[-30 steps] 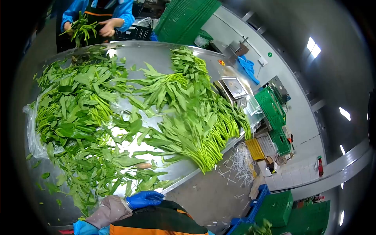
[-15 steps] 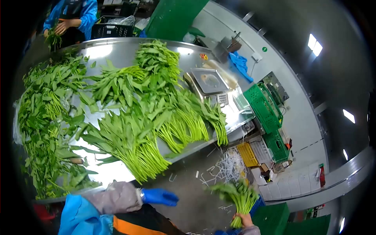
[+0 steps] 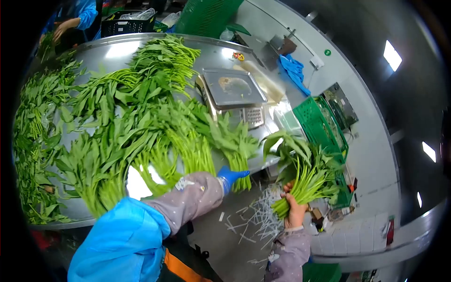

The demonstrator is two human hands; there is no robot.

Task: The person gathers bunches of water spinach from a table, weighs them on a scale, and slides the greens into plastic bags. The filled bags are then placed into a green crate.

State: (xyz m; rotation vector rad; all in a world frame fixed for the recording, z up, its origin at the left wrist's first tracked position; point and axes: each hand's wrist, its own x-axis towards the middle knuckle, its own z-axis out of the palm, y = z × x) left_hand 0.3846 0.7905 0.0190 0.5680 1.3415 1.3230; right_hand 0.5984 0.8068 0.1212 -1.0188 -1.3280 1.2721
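My right hand (image 3: 295,212), bare, is closed around the stems of a bunch of leafy greens (image 3: 307,181), held upright beyond the table's front edge with its leaves spreading upward. My left hand (image 3: 230,178), in a blue glove, is at the stem ends of another bunch of greens (image 3: 233,149) lying by the table edge. One gloved digit stretches out across those stems; the other fingers are mostly hidden. Several more bunches of long-stemmed greens (image 3: 141,117) lie side by side to the left of that bunch.
A scale (image 3: 235,89) stands on the metal table (image 3: 211,44). Loose greens (image 3: 37,141) cover the table's left end. Green crates (image 3: 319,124) stand at the right. White strips (image 3: 258,214) litter the floor. Across the table, a person in blue sleeves (image 3: 86,13) handles greens.
My right hand has raised its bunch from low at the right to table height. My left hand has reached forward and right to the bunch at the edge. The view has shifted.
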